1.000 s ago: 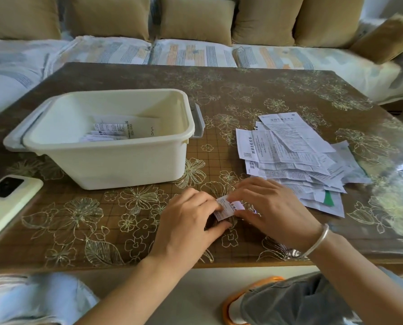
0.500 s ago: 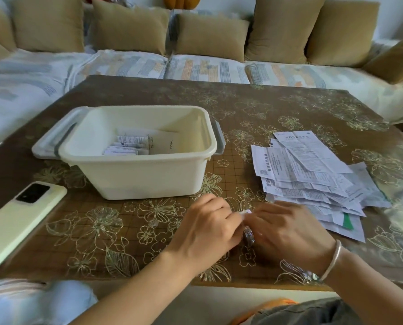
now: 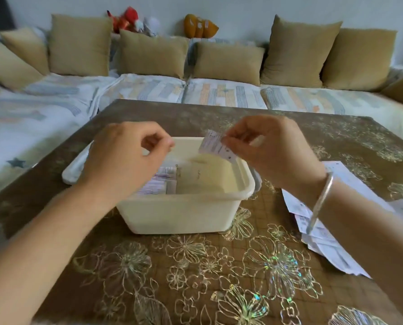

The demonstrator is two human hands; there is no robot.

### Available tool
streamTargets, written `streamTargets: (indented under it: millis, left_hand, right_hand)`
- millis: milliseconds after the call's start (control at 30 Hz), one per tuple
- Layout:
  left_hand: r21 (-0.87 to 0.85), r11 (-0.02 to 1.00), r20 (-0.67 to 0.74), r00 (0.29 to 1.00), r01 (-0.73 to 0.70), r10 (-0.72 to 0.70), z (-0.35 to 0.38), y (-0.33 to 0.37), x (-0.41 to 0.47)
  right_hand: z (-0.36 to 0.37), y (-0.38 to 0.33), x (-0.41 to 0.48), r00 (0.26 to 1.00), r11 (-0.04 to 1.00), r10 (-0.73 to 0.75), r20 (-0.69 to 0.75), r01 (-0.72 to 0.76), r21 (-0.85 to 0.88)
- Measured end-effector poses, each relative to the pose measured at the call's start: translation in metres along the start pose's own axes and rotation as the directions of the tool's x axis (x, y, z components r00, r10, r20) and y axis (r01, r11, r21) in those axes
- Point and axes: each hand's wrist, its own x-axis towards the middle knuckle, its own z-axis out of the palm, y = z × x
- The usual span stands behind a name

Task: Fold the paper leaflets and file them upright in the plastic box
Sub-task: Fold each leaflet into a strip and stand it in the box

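Both hands have come up off the table (image 3: 130,273) in front of the plastic box (image 3: 219,196), where they were pressed together over the small leaflet, and now hang above the box's open top. The right hand (image 3: 273,151), a silver bangle (image 3: 322,198) at its wrist, carries the folded leaflet (image 3: 215,146): thumb and forefinger pinch its upper right edge, and the slip hangs tilted over the box's far right corner, above the rim and not yet inside. The left hand (image 3: 123,158) has let go of the paper; its fingers are loosely curled, thumb and forefinger nearly meeting, with nothing visible between them, and it hovers over the box's left half. Beneath it, against the left side of the box, the leaflets already filed (image 3: 158,184) stand in a short row, with the right part of the box floor bare. I judge the folding of this slip finished and the filing step begun; what remains is to lower it on edge next to that row. To the right of the box the unfolded leaflets (image 3: 324,249) lie in a loose heap, so much of the task is still ahead.
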Motion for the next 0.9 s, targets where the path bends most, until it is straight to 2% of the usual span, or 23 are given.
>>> streamTargets:
  millis: [67,133,233,333,500,633,900]
  left_hand:
    - [0.158,0.987,0.192,0.979,0.033,-0.063,0.008,-0.028,0.017]
    - [0.256,0.966,0.378,0.922,-0.022,-0.079,0.022,-0.045,0.026]
    - [0.318,0.943,0.542,0.835,-0.101,-0.094,0.039,-0.056,0.035]
    - [0.378,0.904,0.578,0.814,-0.199,-0.063,0.046,-0.059,0.039]
    - [0.45,0.841,0.603,0.797,-0.299,-0.04,0.045,-0.066,0.039]
    - [0.466,0.842,0.61,0.788,-0.271,-0.083,0.041,-0.065,0.036]
    - [0.408,0.885,0.622,0.778,-0.223,-0.09,0.04,-0.062,0.039]
  right_hand:
    - [0.029,-0.001,0.024,0.994,0.982,0.038,0.099,-0.019,-0.188]
    - [0.06,-0.002,0.04,0.968,0.945,0.132,0.214,-0.057,-0.323]
    - [0.094,-0.005,0.055,0.93,0.854,0.18,0.32,0.013,-0.519]
    - [0.103,-0.01,0.062,0.925,0.785,0.128,0.357,0.125,-0.607]
    - [0.11,-0.015,0.069,0.928,0.744,0.044,0.37,0.217,-0.632]
    - [0.117,-0.014,0.069,0.913,0.722,-0.002,0.408,0.284,-0.631]
    - [0.121,-0.014,0.067,0.919,0.752,-0.007,0.395,0.265,-0.604]
